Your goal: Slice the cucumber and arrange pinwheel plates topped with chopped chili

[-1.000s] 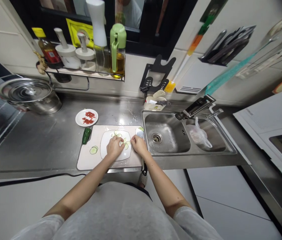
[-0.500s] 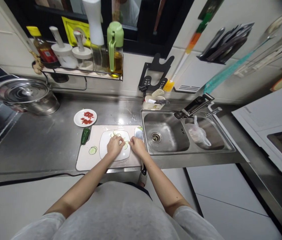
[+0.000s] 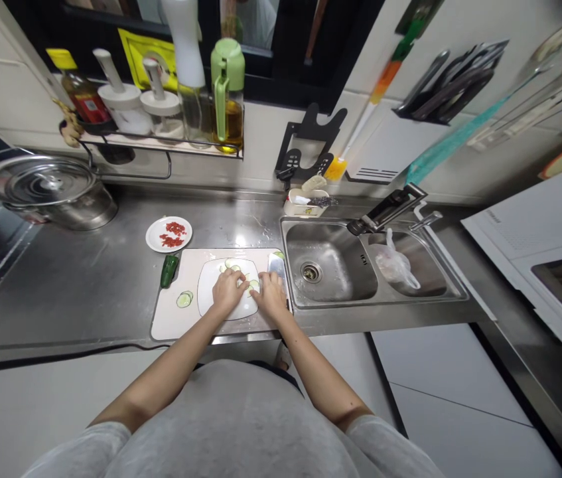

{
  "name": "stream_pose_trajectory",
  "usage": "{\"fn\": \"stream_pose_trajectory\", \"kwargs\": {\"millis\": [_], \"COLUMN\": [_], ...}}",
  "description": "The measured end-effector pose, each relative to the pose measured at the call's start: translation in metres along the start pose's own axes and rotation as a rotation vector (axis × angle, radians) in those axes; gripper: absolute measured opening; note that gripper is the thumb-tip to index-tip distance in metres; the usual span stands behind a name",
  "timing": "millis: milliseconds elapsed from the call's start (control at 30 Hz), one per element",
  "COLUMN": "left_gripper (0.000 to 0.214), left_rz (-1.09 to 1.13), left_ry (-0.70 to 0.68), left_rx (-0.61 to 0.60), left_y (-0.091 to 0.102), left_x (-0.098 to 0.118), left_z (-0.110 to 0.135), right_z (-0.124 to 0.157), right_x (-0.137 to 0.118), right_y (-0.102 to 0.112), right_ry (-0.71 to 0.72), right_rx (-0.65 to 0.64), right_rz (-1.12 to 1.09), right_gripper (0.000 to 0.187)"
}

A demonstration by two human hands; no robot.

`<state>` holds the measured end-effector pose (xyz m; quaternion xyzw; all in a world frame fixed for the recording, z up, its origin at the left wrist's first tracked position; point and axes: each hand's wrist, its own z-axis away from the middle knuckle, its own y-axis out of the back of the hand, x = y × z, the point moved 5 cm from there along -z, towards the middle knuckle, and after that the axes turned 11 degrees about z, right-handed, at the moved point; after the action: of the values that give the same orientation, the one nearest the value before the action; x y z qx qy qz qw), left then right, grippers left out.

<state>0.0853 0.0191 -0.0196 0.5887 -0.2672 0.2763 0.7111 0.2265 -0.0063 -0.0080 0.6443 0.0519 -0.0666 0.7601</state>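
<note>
A white plate (image 3: 206, 295) lies on a pale cutting board (image 3: 171, 322) at the counter's front edge, with thin cucumber slices (image 3: 231, 265) along its far rim. My left hand (image 3: 227, 293) rests over the middle of the plate, its fingers curled down onto slices. My right hand (image 3: 271, 297) is at the plate's right rim, its fingertips pinched on a cucumber slice (image 3: 253, 285) next to my left fingers. A knife blade (image 3: 277, 264) lies on the board just beyond my right hand. Left of the plate are two loose slices (image 3: 184, 299) and a dark green cucumber end (image 3: 168, 270).
A small plate of chopped red chilli (image 3: 168, 234) sits behind the board. To the right is a steel double sink (image 3: 340, 299) with a plastic bag (image 3: 394, 265) in it. A lidded steel pot (image 3: 46, 189) stands far left, under a rack of bottles (image 3: 161, 136).
My right hand has slid left and a little toward me, closing up against my left hand on the plate. The view has shifted slightly; the left hand stays on the slices.
</note>
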Motion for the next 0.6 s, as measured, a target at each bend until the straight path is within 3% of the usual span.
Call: {"fn": "stream_pose_trajectory", "kwargs": {"millis": [367,600], "left_gripper": [0.019,0.019], "left_rz": [0.003,0.045], "left_ry": [-0.021,-0.010], "left_rx": [-0.003,0.073], "left_y": [0.001,0.018], "left_x": [-0.001,-0.012], "left_z": [-0.001,0.004], "right_z": [0.003,0.009], "right_x": [-0.002,-0.007], "right_y": [-0.003,0.011], "right_ry": [0.000,0.122], "right_rx": [-0.005,0.124], "right_rz": [-0.031,-0.064], "right_gripper": [0.050,0.030]}}
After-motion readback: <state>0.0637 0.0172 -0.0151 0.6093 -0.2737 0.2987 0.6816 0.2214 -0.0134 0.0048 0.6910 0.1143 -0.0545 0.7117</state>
